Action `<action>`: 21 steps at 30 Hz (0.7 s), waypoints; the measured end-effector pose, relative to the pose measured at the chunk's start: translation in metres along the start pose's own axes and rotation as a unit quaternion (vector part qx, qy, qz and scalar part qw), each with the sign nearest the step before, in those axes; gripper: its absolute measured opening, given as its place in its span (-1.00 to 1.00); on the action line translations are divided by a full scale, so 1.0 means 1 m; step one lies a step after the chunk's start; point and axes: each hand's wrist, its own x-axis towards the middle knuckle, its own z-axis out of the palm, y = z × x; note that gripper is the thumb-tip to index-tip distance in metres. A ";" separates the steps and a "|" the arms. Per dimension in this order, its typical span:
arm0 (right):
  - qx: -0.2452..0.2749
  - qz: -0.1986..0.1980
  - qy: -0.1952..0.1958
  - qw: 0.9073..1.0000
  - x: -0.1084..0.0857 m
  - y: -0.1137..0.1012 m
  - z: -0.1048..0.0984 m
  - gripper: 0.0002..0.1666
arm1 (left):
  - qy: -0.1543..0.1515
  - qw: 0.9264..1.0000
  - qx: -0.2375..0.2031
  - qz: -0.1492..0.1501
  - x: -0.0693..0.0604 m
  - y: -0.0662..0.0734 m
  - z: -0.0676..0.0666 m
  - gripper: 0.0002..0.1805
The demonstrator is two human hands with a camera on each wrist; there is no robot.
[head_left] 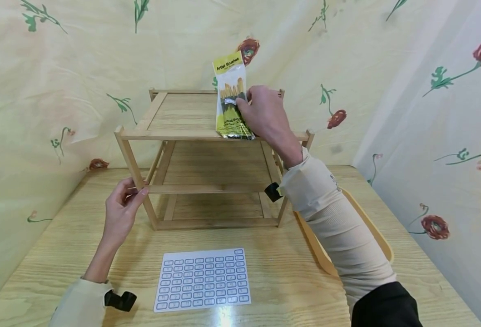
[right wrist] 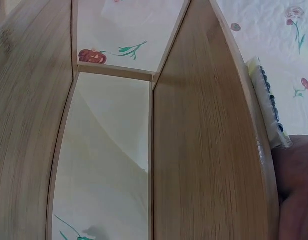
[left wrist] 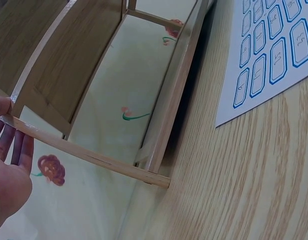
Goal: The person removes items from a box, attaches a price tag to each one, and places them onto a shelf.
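A three-tier wooden shelf rack [head_left: 207, 135] stands on the table. My left hand [head_left: 122, 206] grips its left front post at about the middle tier; in the left wrist view the thumb and fingers of that hand [left wrist: 11, 175] lie on either side of the post. Over the top tier, my right hand [head_left: 265, 111] holds a yellow and white packet of artist brushes [head_left: 229, 120] by its right side. The right wrist view shows the packet [right wrist: 266, 102] edge-on along the top board; whether it touches the board I cannot tell.
A white sheet printed with rows of blue-outlined boxes [head_left: 202, 280] lies on the table [head_left: 289, 290] before the rack. To the right, a yellow-orange tray [head_left: 383, 243] is partly hidden under my right arm. Flower-patterned cloth [head_left: 81, 54] hangs behind and at both sides.
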 end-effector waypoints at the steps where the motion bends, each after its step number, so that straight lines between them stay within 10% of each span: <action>1: -0.004 -0.001 0.001 1.000 0.000 0.000 0.000 -0.64 | 0.000 1.000 0.000 0.000 0.000 0.000 0.000 -0.69; 21: -0.047 0.019 -0.019 0.999 0.000 0.000 0.001 -0.62 | 0.005 1.000 -0.001 -0.006 -0.001 0.001 0.001 -0.69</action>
